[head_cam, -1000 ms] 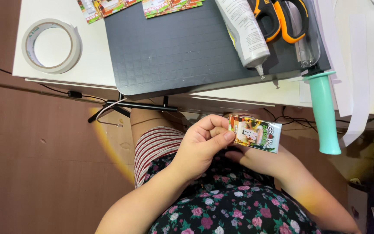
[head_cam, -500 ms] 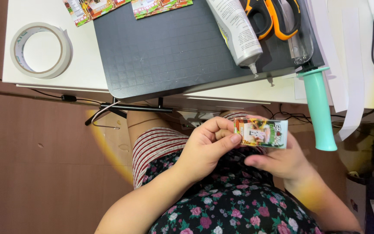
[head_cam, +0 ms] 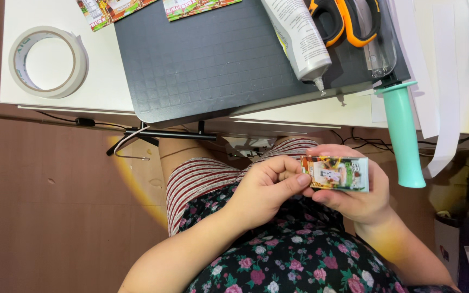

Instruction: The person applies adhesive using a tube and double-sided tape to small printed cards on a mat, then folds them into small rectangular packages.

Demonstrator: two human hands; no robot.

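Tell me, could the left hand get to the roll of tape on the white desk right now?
Probably yes, once it lets go. The left hand is pinching the small printed box over the lap, and the tape roll lies uncovered near the desk's left edge.

teal handle [head_cam: 403, 133], orange scissors [head_cam: 348, 19], floral dress [head_cam: 299, 260]

Home craft desk, cutting mat [head_cam: 218, 59], scissors [head_cam: 348, 21], tape roll [head_cam: 47, 61]
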